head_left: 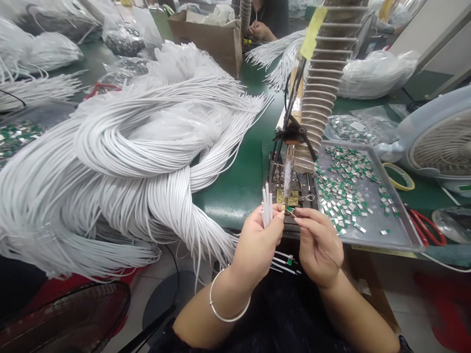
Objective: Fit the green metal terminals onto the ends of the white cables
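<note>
My left hand (260, 240) is closed around several white cables (267, 206), their cut ends pointing up. One cable end sits between its thumb and forefinger. My right hand (319, 242) pinches a small green circuit board (290, 210) against that cable end. A thin wire crosses my right fingertips; I cannot tell if it is held. Just above the board, a fixed soldering iron (289, 169) points down, close to the work. Below my left hand hang cable ends, one with a green board (290, 260) on it.
A large heap of white cables (147, 162) covers the left. On the right lie a grey tray (395, 233) of small boards, red-handled pliers (427, 228), a tape roll (398, 176) and a fan (441, 137). A ribbed hose (326, 83) hangs above; a co-worker's hand (261, 31) shows beyond.
</note>
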`<state>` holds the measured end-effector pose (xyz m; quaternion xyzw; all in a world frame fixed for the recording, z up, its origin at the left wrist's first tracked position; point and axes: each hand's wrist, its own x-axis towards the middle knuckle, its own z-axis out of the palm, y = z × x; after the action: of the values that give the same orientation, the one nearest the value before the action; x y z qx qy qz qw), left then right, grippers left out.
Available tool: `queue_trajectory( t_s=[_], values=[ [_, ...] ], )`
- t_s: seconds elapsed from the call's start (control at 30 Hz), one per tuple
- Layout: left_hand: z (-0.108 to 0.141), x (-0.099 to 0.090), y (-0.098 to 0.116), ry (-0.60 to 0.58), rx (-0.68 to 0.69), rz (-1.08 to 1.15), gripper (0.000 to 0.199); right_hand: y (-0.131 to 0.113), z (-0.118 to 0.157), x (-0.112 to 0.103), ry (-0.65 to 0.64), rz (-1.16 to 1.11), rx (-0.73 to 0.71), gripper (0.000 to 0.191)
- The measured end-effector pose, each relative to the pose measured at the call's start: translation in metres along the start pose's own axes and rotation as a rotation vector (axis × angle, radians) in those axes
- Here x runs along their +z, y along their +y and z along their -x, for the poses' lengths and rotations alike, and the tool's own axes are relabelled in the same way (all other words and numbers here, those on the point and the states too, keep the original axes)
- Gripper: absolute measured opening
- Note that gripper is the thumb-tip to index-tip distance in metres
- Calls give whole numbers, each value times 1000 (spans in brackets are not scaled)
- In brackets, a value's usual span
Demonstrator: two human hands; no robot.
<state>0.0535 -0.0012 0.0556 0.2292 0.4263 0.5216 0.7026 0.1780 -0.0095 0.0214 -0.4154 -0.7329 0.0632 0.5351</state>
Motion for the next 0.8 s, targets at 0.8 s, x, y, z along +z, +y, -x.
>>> queue_trajectory(
  t_s=[0.8],
  values=[
    [0, -2, -4, -6, -7, 1, 9, -1, -1, 2, 9, -14, -15, 29]
  ],
)
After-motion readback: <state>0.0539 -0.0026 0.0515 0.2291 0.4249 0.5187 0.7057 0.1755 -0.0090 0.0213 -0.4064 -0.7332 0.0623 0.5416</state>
